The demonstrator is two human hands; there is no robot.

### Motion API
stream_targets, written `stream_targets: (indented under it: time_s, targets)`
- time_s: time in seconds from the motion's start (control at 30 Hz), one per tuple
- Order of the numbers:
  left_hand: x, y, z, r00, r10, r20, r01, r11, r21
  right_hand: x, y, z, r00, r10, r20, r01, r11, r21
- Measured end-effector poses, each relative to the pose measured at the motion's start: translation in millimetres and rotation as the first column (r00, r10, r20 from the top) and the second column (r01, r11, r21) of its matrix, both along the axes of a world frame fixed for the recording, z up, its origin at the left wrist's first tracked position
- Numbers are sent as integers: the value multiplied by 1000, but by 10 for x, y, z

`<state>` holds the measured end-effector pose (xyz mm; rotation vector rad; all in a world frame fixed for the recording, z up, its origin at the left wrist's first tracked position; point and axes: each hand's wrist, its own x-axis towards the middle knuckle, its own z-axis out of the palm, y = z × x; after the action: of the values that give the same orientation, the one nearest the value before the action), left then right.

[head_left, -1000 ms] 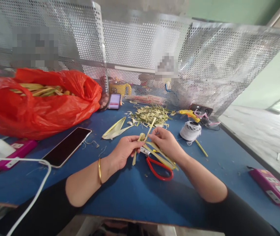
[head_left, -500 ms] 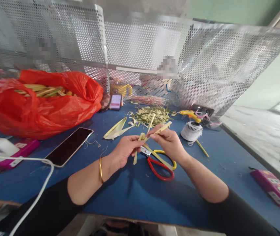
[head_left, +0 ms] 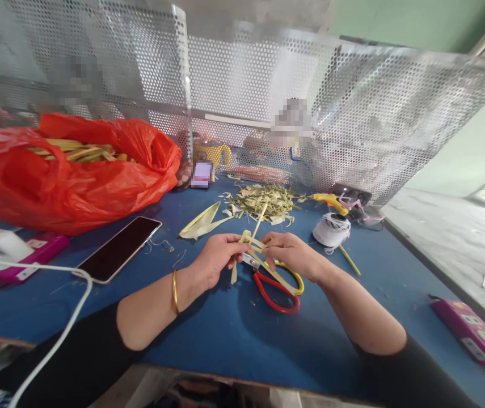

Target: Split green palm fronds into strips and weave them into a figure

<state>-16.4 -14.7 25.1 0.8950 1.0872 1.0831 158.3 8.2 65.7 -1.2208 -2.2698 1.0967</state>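
Between thumb and fingers, my left hand [head_left: 219,258] pinches a small folded piece of pale green leaf strips [head_left: 246,235], with strip ends sticking out upward, downward and to the right. My right hand [head_left: 291,252] is closed on one of these strips just right of the fold. Under both hands lies a pair of scissors [head_left: 278,301] with one red and one yellow handle loop, blades partly hidden by the left fingers. A heap of leaf trimmings [head_left: 263,198] lies beyond the hands, and a split leaf sheath [head_left: 202,226] rests left of it.
On the blue table [head_left: 208,345] are a red bag [head_left: 76,198] of strips, a phone [head_left: 118,249], power strips [head_left: 472,328] at both sides, a white cable [head_left: 78,311], a white string spool [head_left: 331,231] and a yellow glue gun [head_left: 330,201]. Perforated metal panels [head_left: 242,68] stand behind.
My right hand has shifted slightly down and right, its fingers now turned down over the strip. The strip end that pointed up right is hidden. My left hand holds its place.
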Motion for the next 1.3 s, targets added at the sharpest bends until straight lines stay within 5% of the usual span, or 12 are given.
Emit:
stream_targets:
  time_s: [0.3,0.47,0.6,0.77,0.87,0.93,1.03,1.17,1.3]
  targets:
    - [27,-23,-3,996,29,-90,-25,999,36,-84,-5,-87,989,-145,31,148,983,-107]
    - [58,-68,21,951,-8,-310,43,993,108,-138,-81,-132,979,-156,133,133,977,168]
    - [40,-75,30,906,41,-421,42,981,187,-165,-192,-80,926,-313,211,195,875,442]
    - [38,-84,33,916,-3,-401,65,988,141,-156,-225,-4,930,-364,55,275,787,552]
    - [53,-97,16,898,-95,-429,175,973,151,-133,-164,-17,939,-337,74,230,771,594]
    - [60,-103,-3,879,-186,-439,283,945,165,-117,-117,-37,943,-291,160,178,850,496]
    - [60,-107,-14,857,-301,-419,396,904,161,-105,-74,-62,970,-184,159,164,978,128]
    - [53,-121,12,833,-382,-401,467,873,139,-120,-47,-94,966,-244,-90,233,966,-113]
    - [71,-150,11,777,-522,-353,582,809,85,-123,30,-160,835,-440,-329,401,898,-183]
